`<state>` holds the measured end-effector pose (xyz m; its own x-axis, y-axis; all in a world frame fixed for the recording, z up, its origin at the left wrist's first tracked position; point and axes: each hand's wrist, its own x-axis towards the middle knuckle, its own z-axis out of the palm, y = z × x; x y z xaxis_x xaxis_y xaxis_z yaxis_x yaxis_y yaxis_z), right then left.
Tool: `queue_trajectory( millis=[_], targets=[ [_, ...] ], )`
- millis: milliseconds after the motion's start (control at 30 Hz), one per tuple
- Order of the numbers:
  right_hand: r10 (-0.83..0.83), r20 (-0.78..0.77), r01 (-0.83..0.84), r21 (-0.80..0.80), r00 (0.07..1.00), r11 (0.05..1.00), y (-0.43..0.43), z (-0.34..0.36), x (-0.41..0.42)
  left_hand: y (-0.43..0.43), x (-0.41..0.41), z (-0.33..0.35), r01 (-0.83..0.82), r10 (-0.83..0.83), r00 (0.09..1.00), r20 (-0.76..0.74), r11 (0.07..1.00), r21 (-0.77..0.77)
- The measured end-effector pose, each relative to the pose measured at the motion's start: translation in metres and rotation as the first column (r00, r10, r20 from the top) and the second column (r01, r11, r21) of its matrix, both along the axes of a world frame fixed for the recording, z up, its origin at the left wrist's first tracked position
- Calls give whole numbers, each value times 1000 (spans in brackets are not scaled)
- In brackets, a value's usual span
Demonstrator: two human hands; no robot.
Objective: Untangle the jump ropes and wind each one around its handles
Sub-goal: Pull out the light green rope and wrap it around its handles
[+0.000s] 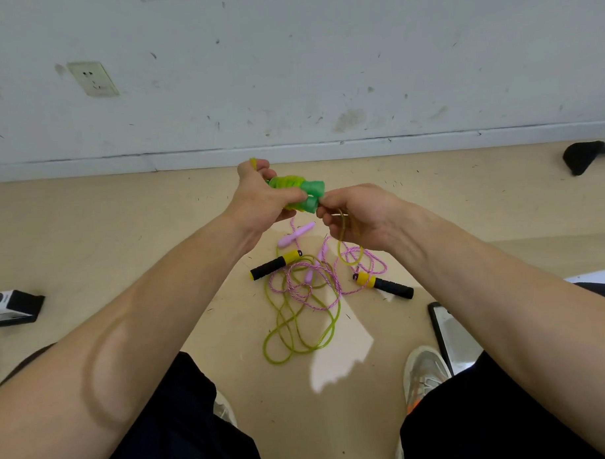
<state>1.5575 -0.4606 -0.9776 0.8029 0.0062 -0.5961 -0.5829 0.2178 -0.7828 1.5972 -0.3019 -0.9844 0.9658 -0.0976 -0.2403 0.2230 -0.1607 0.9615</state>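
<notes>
Bright green handles point(308, 194), translucent olive-yellow rope point(299, 329), pink-and-white flecked rope point(326, 299), black-and-yellow handles point(276, 264).

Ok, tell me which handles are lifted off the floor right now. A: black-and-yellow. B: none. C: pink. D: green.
D: the left hand grips the green handles while the right hand holds the yellow-green rope beside them; the black-and-yellow handles and a pink handle lie on the floor.

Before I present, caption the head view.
Left hand and right hand hold green handles; pink rope and yellow rope lie tangled below.
</notes>
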Motion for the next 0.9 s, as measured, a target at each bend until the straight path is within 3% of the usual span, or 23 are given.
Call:
queue_trajectory(
  millis=[267, 400, 633, 900],
  targets=[
    [-40, 38, 41, -29, 998, 999, 12, -3, -2, -2, 0, -7, -41, 39, 999, 30, 994, 102],
    [-11, 55, 13, -50, 998, 999, 15, -3, -1, -2, 1, -16, -108, 90, 990, 106, 977, 183],
    [-102, 20, 104, -172, 995, 980, 21, -13, -1, -9, -9, -21, -173, 101, 964, 246, 941, 291],
    [-90, 151, 133, -303, 984, 944, 27, -24, -6, -6, -3, -21, -189, 125, 971, 204, 923, 336]
  ],
)
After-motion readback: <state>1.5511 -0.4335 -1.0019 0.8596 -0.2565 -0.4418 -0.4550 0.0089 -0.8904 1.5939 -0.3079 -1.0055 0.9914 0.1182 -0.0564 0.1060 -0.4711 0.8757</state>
